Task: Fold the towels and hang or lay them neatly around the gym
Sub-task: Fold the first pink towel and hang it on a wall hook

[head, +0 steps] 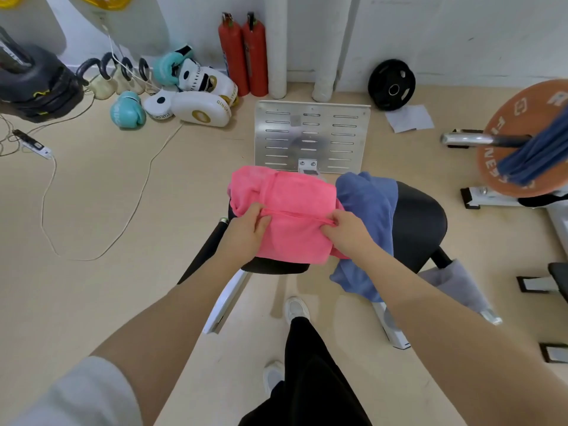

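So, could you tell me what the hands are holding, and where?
Both hands, left and right, pinch the pink towel along its hem, one at each end.

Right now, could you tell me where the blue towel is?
The blue towel lies crumpled on the black seat, centre-right in the head view, just right of the pink towel and touching it.

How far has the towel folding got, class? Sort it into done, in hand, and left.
Done: a dark blue towel hangs over the barbell. In hand: left hand and right hand pinch the pink towel on the seat. Left: the crumpled blue towel.
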### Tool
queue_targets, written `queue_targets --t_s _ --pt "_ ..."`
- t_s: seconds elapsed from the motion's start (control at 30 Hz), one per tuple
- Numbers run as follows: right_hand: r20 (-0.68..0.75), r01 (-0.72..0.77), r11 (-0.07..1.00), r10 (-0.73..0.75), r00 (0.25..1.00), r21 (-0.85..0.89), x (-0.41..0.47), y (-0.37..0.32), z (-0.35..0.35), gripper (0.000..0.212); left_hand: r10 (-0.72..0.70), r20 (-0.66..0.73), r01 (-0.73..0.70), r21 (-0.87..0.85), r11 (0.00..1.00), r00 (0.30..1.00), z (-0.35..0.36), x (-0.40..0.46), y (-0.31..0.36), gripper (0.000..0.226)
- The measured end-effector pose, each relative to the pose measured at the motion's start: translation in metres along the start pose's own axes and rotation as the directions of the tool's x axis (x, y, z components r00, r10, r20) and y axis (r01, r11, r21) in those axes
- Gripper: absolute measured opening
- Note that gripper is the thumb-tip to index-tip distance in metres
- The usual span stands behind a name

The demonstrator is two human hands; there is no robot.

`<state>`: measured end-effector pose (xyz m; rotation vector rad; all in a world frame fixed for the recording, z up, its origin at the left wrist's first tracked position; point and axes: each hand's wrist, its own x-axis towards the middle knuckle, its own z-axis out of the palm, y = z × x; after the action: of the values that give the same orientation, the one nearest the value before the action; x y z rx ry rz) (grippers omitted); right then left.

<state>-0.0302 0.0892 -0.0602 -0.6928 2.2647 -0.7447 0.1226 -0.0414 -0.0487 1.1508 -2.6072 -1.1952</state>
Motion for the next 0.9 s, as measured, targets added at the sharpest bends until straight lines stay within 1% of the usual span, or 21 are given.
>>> queue_targets --t_s 0.07,0.1,0.2,0.3,0.37,0.4,0.43,0.5,0.53,0.63,0.73,0.77,0.8,0.87,0.9 --pt "-0.122 0.035 0.996 -0.025 0.992 0.077 0.01 -0.004 -0.008 0.009 0.022 -0.057 -0.023 -0.015 1.0 0.998 -0.002 0.013 0.007 0.023" --pt "-0.163 0.054 0.992 -0.035 0.986 0.117 0.016 -0.007 -0.013 0.006 0.033 -0.086 -0.035 -0.022 0.999 0.996 -0.005 0.021 0.011 0.022" --pt "-0.205 0.08 0.973 -0.035 0.978 0.218 0.037 -0.015 -0.023 0.014 0.082 -0.158 -0.088 -0.032 0.996 0.984 -0.015 0.047 0.023 0.022" --pt "-0.204 0.018 0.952 0.048 0.978 0.307 0.061 -0.017 -0.026 0.018 0.076 -0.165 -0.084 -0.044 0.996 0.983 -0.016 0.078 0.032 0.026" --pt "-0.146 -0.042 0.952 0.09 0.985 0.303 0.077 -0.013 -0.026 0.014 0.048 -0.133 -0.046 0.016 0.999 0.99 -0.011 0.099 0.03 0.025" --pt "-0.097 -0.078 0.954 0.11 0.989 0.29 0.084 -0.011 -0.025 0.011 0.04 -0.112 -0.031 0.081 0.996 0.993 -0.008 0.108 0.027 0.023" --pt "-0.049 -0.113 0.953 0.131 0.99 0.28 0.09 -0.009 -0.024 0.013 0.031 -0.086 -0.018 0.155 0.988 0.996 -0.005 0.116 0.021 0.023" --pt "0.04 -0.166 0.95 0.161 0.986 0.266 0.098 -0.004 -0.022 0.026 -0.015 -0.033 0.023 0.257 0.966 0.999 -0.001 0.124 0.008 0.024" --pt "0.074 -0.178 0.951 0.165 0.984 0.251 0.1 -0.003 -0.021 0.031 -0.042 -0.016 0.045 0.264 0.963 0.999 0.0 0.125 0.004 0.025" --pt "0.156 -0.225 0.945 0.192 0.969 0.237 0.104 -0.002 -0.026 0.038 -0.094 0.071 0.08 0.184 0.98 0.993 -0.006 0.124 0.003 0.025" --pt "0.26 -0.298 0.906 0.223 0.939 0.3 0.106 -0.003 -0.036 0.039 -0.094 0.216 0.071 0.111 0.991 0.972 -0.019 0.121 0.009 0.043" --pt "0.262 -0.287 0.911 0.211 0.942 0.295 0.105 -0.007 -0.041 0.034 -0.078 0.243 0.053 0.108 0.993 0.967 -0.022 0.121 0.011 0.048" --pt "0.239 -0.236 0.932 0.172 0.956 0.276 0.103 -0.014 -0.045 0.028 -0.049 0.248 0.021 0.111 0.994 0.968 -0.027 0.119 0.013 0.053" --pt "0.196 -0.068 0.963 0.016 0.981 0.259 0.091 -0.04 -0.052 0.022 0.047 0.261 -0.07 0.081 0.994 0.964 -0.04 0.114 0.021 0.063" --pt "0.215 0.018 0.956 -0.084 0.973 0.293 0.082 -0.058 -0.055 0.022 0.109 0.28 -0.128 0.047 0.991 0.954 -0.049 0.11 0.027 0.07"
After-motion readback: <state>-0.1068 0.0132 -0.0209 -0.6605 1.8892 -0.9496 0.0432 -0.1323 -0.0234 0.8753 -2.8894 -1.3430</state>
